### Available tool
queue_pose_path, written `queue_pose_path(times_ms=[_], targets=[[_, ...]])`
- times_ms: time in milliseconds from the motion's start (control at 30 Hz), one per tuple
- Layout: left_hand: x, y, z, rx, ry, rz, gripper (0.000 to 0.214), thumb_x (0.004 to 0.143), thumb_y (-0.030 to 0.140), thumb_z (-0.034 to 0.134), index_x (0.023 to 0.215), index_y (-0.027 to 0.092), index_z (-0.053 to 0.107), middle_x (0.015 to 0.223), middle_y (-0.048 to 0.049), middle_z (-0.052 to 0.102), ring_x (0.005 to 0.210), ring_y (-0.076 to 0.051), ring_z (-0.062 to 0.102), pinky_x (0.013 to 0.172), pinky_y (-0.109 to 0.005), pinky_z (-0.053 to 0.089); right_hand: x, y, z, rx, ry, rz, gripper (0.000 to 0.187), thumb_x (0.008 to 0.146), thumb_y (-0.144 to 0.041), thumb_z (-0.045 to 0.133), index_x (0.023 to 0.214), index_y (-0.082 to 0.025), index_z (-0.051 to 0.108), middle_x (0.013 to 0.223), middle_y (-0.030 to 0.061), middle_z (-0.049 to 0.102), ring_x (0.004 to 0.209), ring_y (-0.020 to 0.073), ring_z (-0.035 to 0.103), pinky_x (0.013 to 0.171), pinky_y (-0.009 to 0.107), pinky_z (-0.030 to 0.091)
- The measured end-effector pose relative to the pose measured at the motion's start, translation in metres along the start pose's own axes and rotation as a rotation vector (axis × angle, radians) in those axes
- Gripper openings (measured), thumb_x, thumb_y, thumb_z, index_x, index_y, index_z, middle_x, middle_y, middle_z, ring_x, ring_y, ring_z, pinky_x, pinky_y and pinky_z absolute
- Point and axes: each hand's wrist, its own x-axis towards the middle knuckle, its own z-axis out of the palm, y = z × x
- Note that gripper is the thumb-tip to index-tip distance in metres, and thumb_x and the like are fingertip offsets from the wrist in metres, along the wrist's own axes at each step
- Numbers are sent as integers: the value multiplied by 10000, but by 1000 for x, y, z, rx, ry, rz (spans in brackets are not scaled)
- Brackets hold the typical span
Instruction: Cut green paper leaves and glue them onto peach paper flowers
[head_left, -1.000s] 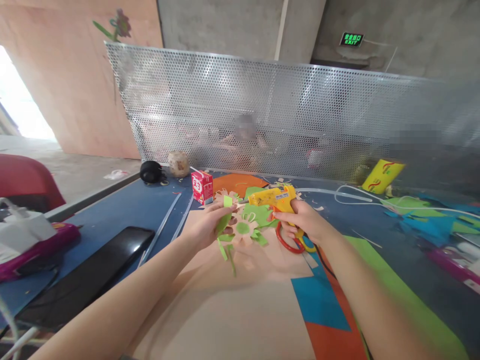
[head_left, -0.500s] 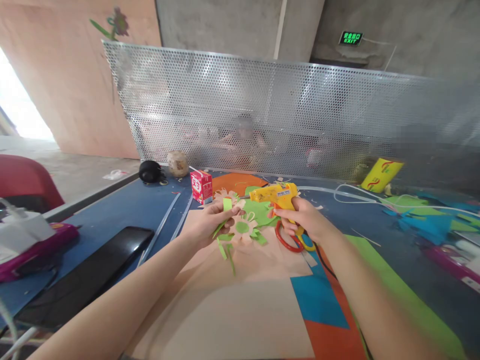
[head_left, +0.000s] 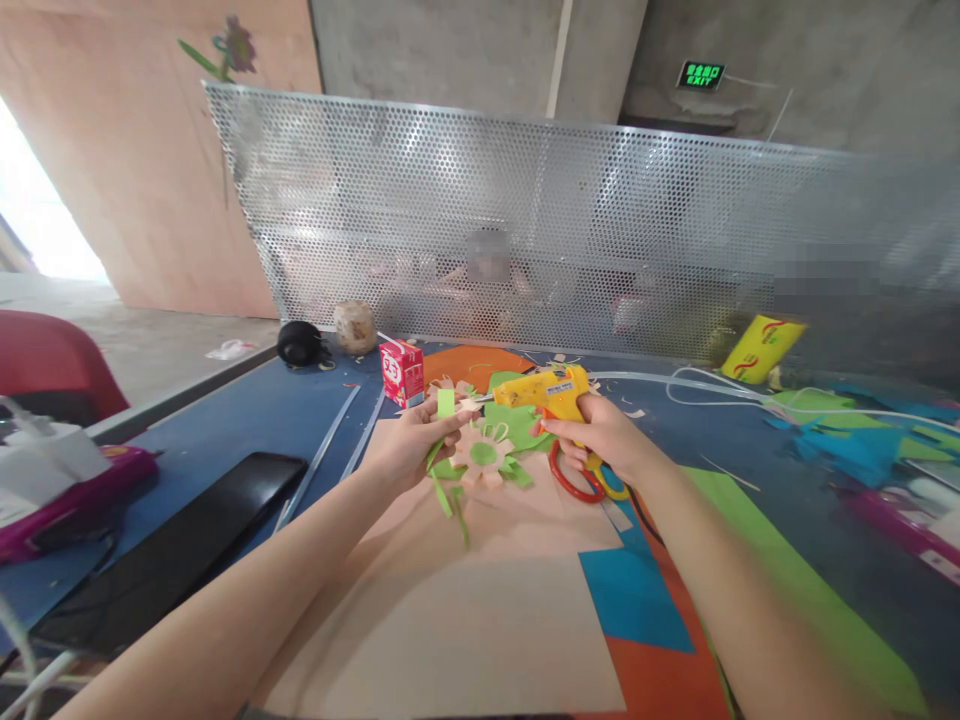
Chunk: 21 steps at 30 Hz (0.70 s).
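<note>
My left hand (head_left: 414,440) pinches a light green paper strip (head_left: 446,402), its end standing above the fingers. My right hand (head_left: 609,436) is wrapped round the handle of a yellow hot glue gun (head_left: 546,388). The gun's nozzle points left, close to my left fingertips; whether it touches the strip I cannot tell. Below and between the hands lies a pale peach paper flower (head_left: 484,455) with a green centre and cut green pieces around it. Scissors (head_left: 576,482) with red and yellow handles lie under my right hand, their blades hidden.
Peach paper sheets (head_left: 450,630) cover the near table, with blue (head_left: 634,595) and green sheets (head_left: 802,580) to the right. A red drink box (head_left: 401,374) stands behind my left hand. A phone (head_left: 172,550) lies left. A perforated metal screen (head_left: 420,210) closes the far side.
My left hand and the strip have shifted slightly left. The glue gun has moved a little left as well, its nozzle staying near the left fingertips.
</note>
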Motion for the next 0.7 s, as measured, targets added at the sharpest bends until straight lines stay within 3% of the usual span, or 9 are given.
queue_pose_path(times_ms=[400, 600, 700], targets=[[2, -3, -3, 38, 43, -27, 268, 519, 287, 743, 683, 118, 615, 489, 42, 481, 377, -16, 380, 346, -144, 289, 2, 4, -3, -140, 61, -21, 164, 694, -274, 609, 776, -173, 510, 416, -65, 431, 337, 64, 382, 346, 209, 316], [3, -3, -5, 51, 51, -1, 267, 530, 293, 741, 695, 119, 624, 477, 43, 465, 368, -9, 368, 333, -130, 246, 4, 4, -9, -199, 113, -8, 141, 686, -256, 607, 753, -166, 523, 400, -53, 449, 322, 67, 380, 349, 223, 340], [3, -2, -5, 51, 57, 4, 262, 539, 291, 736, 704, 122, 624, 535, 26, 504, 377, -5, 371, 334, -128, 242, 6, 3, -14, -124, 190, 18, 141, 667, -228, 619, 742, -166, 517, 457, -39, 495, 319, 48, 360, 335, 213, 332]])
